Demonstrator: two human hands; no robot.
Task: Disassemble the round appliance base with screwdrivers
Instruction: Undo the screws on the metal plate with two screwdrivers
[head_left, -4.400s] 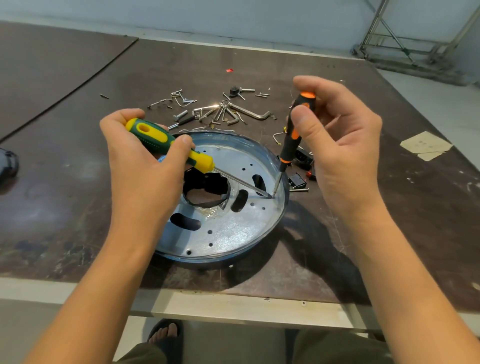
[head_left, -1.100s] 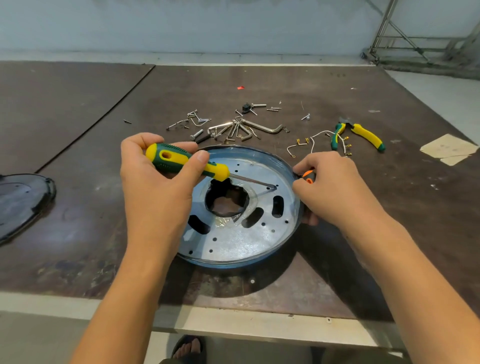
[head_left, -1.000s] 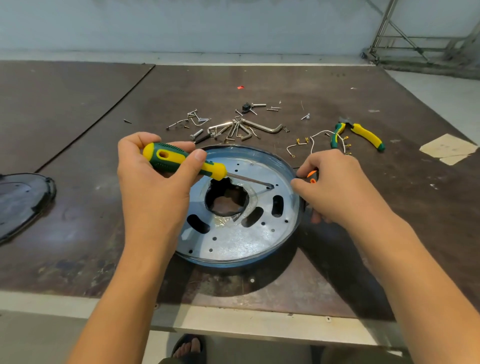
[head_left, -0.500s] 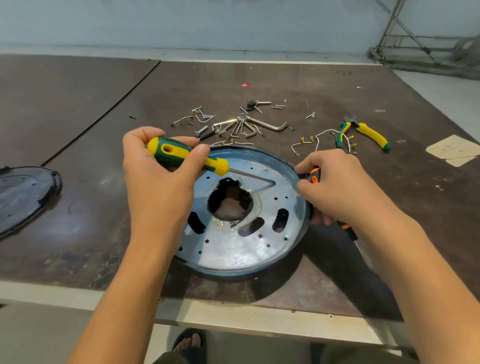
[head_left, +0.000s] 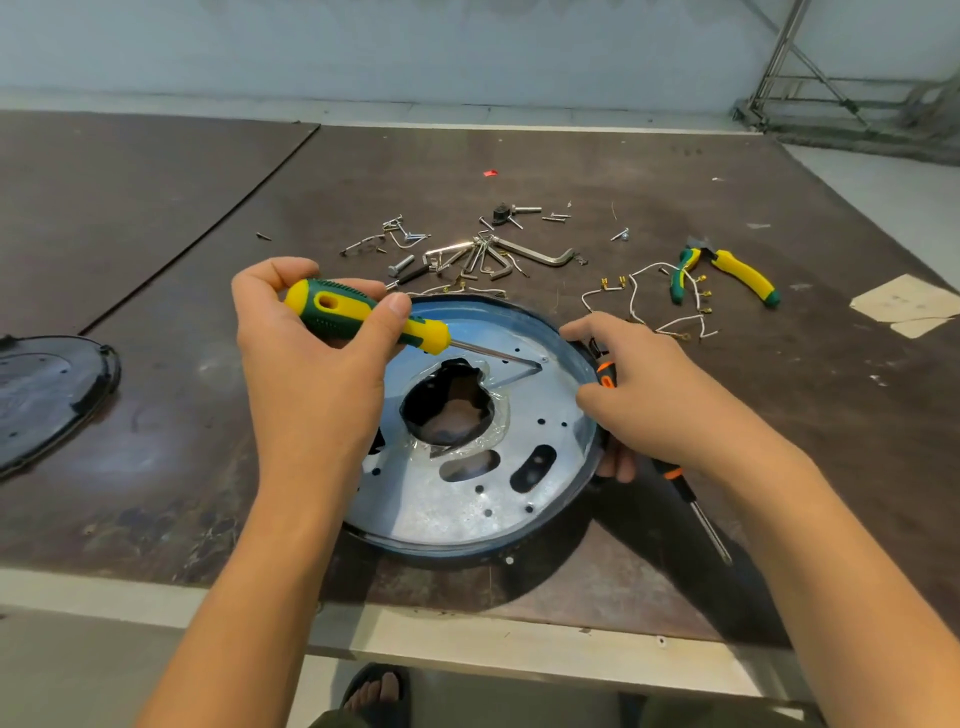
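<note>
The round appliance base (head_left: 467, 499), a shiny metal disc with a dark rim and a ragged central hole, lies on the brown table near its front edge. My left hand (head_left: 311, 374) grips a green and yellow screwdriver (head_left: 363, 319) whose tip rests on a screw at the disc's upper right. My right hand (head_left: 654, 400) sits on the base's right rim and holds a black and orange screwdriver (head_left: 675, 475). That tool's shaft points down and right over the table, and my palm hides most of its handle.
Loose screws, bolts and hex keys (head_left: 483, 254) lie behind the base. White wires with terminals (head_left: 665, 306) and green and yellow pliers (head_left: 727, 273) are at the right. A black round cover (head_left: 47, 395) sits at the left edge. Paper scraps (head_left: 909, 306) lie far right.
My right hand has lowered from upright above the disc to its right rim, and the black and orange screwdriver now points down and right. The left hand keeps its screwdriver on the screw.
</note>
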